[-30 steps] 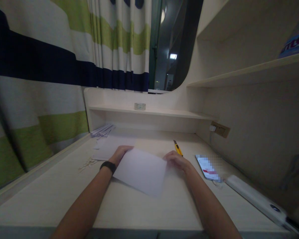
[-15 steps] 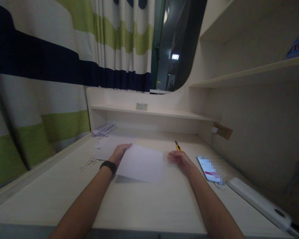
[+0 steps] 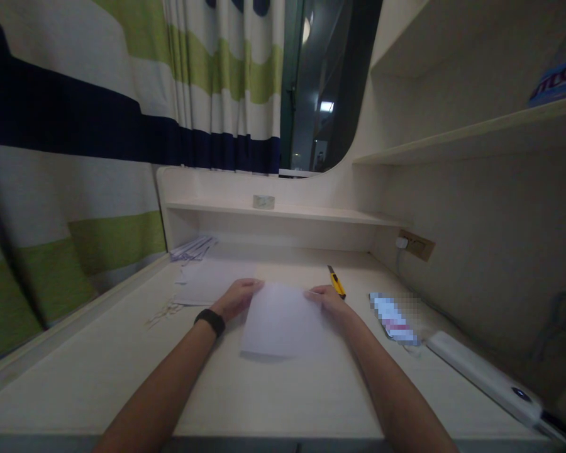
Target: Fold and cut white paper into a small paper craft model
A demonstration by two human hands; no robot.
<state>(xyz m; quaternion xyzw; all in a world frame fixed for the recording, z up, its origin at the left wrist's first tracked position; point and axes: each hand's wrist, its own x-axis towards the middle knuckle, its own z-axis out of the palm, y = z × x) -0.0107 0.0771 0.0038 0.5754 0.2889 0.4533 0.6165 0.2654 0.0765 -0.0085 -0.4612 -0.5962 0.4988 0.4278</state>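
Note:
A white sheet of paper (image 3: pixel 284 324) is held over the desk, between my two hands. My left hand (image 3: pixel 239 297), with a black band on the wrist, grips its upper left edge between thumb and fingers. At the upper right edge, my right hand (image 3: pixel 327 298) pinches the same sheet. Just beyond the right hand lies a yellow utility knife (image 3: pixel 336 282) with its blade end pointing away. More white paper (image 3: pixel 202 286) lies flat behind the left hand.
Folded paper strips (image 3: pixel 193 248) are piled at the back left, with small scraps (image 3: pixel 167 309) nearer. A phone (image 3: pixel 392 319) and a long white device (image 3: pixel 485 377) lie at right. A tape roll (image 3: pixel 263 202) sits on the low shelf (image 3: pixel 311 214).
My right hand has moved left and taken hold of the paper's right edge. The sheet and my left hand have shifted right, and the knife's handle is now uncovered.

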